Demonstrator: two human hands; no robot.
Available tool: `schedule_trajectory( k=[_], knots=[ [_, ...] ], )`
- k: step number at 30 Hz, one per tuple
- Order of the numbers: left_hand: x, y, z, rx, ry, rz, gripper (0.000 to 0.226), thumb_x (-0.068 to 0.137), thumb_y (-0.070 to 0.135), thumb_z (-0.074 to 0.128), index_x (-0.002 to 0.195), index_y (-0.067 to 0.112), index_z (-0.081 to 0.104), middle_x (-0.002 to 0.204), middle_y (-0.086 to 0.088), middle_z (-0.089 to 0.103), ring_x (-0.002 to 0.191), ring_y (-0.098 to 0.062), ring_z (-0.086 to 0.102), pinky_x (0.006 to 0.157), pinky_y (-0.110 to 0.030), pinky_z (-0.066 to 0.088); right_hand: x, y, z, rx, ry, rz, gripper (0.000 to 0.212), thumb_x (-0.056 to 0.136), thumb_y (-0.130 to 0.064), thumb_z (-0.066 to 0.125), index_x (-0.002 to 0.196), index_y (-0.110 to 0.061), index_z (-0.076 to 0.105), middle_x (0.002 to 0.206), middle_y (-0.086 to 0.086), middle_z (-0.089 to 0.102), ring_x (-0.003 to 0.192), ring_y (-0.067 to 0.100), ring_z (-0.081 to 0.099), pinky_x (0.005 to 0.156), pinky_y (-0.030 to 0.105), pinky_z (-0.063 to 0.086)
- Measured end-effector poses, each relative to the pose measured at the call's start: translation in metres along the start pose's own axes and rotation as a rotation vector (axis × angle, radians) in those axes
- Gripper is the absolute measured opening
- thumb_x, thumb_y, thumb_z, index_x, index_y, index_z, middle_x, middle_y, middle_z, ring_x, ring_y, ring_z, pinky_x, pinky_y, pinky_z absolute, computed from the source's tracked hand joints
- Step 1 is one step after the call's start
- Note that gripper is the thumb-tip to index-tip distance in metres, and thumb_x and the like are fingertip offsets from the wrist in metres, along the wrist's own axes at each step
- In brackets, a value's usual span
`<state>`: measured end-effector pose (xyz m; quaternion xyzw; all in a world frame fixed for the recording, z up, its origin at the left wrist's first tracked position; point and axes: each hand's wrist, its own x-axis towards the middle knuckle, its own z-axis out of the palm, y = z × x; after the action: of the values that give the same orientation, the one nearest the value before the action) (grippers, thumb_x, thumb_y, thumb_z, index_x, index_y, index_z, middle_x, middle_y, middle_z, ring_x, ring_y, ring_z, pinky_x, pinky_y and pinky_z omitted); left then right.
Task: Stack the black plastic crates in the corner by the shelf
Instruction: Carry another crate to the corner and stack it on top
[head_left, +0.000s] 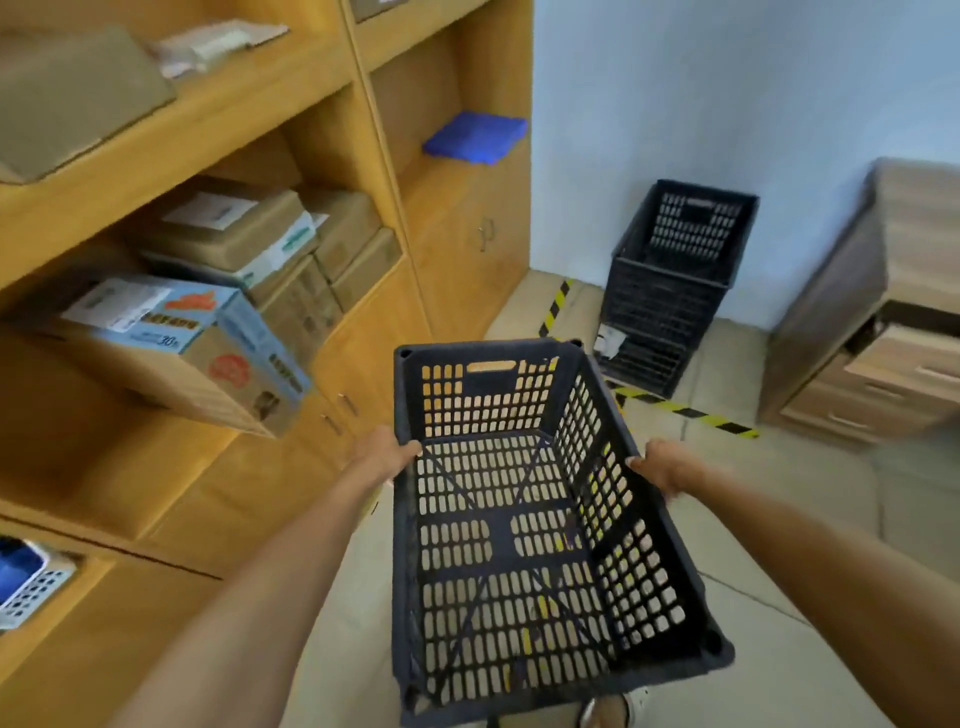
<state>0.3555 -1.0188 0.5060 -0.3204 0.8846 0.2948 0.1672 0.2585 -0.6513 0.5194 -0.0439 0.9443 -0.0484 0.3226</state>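
Observation:
I hold an empty black plastic crate (519, 545) with perforated walls in front of me, above the floor. My left hand (387, 454) grips its left rim and my right hand (662, 467) grips its right rim. Ahead, in the corner by the white wall, stands a stack of black crates (670, 291), to the right of the wooden shelf (452, 249). The stack is well beyond the held crate.
The wooden shelf unit (208, 130) on my left holds cardboard boxes (228, 332) and a blue folded item (475, 137). A wooden drawer cabinet (872, 332) stands at right. Yellow-black tape (685, 410) marks the tiled floor near the stack.

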Motion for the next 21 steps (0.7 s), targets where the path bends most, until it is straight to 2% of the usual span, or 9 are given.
schedule_trajectory(
  k=[2,6,8,10,12,13,16,18,21],
  knots=[
    [0.018,0.043,0.008,0.083,0.021,0.039,0.027,0.089,0.042,0.061,0.096,0.016,0.059,0.089,-0.003,0.068,0.080,-0.021,0.065,0.081,-0.042,0.057,0.013,0.027,-0.024,0.021,0.006,0.009,0.046,0.100,-0.037,0.041,0.119,0.001,0.058,0.108,0.015,0.065,0.084,0.025,0.056,0.077,0.029,0.045],
    [0.036,0.135,0.015,0.151,0.062,0.100,0.028,0.087,0.041,0.065,0.099,0.017,0.056,0.092,-0.002,0.066,0.083,-0.021,0.064,0.081,-0.041,0.056,0.037,0.075,-0.075,0.071,0.041,0.021,0.046,0.101,-0.036,0.039,0.119,0.002,0.059,0.121,0.018,0.063,0.110,0.031,0.060,0.088,0.031,0.046],
    [0.046,0.175,0.015,0.172,0.086,0.125,0.030,0.089,0.037,0.065,0.104,0.013,0.054,0.097,-0.003,0.064,0.088,-0.023,0.064,0.078,-0.038,0.055,0.051,0.095,-0.099,0.098,0.081,0.029,0.046,0.101,-0.036,0.039,0.118,0.000,0.061,0.119,0.018,0.064,0.110,0.031,0.061,0.089,0.032,0.047],
    [0.058,0.210,0.014,0.198,0.107,0.163,0.031,0.091,0.030,0.065,0.111,0.010,0.052,0.106,-0.007,0.062,0.094,-0.025,0.062,0.079,-0.036,0.053,0.061,0.111,-0.122,0.118,0.088,0.051,0.050,0.100,-0.040,0.039,0.114,0.000,0.064,0.102,0.016,0.069,0.091,0.028,0.067,0.078,0.030,0.049],
    [0.072,0.242,0.011,0.224,0.146,0.220,0.034,0.091,0.025,0.066,0.116,0.009,0.051,0.112,-0.010,0.061,0.097,-0.025,0.061,0.081,-0.037,0.052,0.073,0.125,-0.143,0.163,0.083,0.083,0.052,0.099,-0.045,0.038,0.109,-0.002,0.065,0.083,0.010,0.067,0.063,0.019,0.065,0.062,0.027,0.047],
    [0.082,0.257,0.009,0.240,0.159,0.237,0.035,0.090,0.025,0.067,0.117,0.010,0.051,0.113,-0.010,0.060,0.098,-0.026,0.060,0.083,-0.038,0.052,0.083,0.130,-0.152,0.192,0.085,0.097,0.051,0.098,-0.047,0.039,0.108,-0.003,0.064,0.079,0.008,0.066,0.057,0.017,0.064,0.057,0.027,0.046],
    [0.114,0.306,-0.001,0.282,0.176,0.262,0.034,0.092,0.028,0.065,0.116,0.008,0.050,0.110,-0.011,0.060,0.098,-0.029,0.060,0.085,-0.043,0.053,0.107,0.139,-0.183,0.264,0.087,0.125,0.045,0.098,-0.047,0.040,0.098,-0.007,0.060,0.070,0.006,0.066,0.051,0.015,0.066,0.049,0.025,0.047],
    [0.139,0.338,-0.009,0.296,0.179,0.278,0.033,0.092,0.028,0.065,0.113,0.008,0.051,0.109,-0.013,0.060,0.097,-0.031,0.061,0.086,-0.045,0.053,0.122,0.141,-0.204,0.250,0.114,0.128,0.042,0.098,-0.046,0.041,0.090,-0.008,0.057,0.063,0.004,0.061,0.047,0.013,0.062,0.044,0.023,0.042],
    [0.182,0.383,-0.024,0.302,0.175,0.324,0.030,0.092,0.026,0.066,0.110,0.007,0.052,0.107,-0.013,0.061,0.092,-0.028,0.061,0.082,-0.042,0.054,0.152,0.142,-0.241,0.245,0.140,0.138,0.048,0.099,-0.047,0.040,0.090,-0.004,0.059,0.062,0.002,0.058,0.050,0.012,0.058,0.046,0.024,0.038]
  ],
)
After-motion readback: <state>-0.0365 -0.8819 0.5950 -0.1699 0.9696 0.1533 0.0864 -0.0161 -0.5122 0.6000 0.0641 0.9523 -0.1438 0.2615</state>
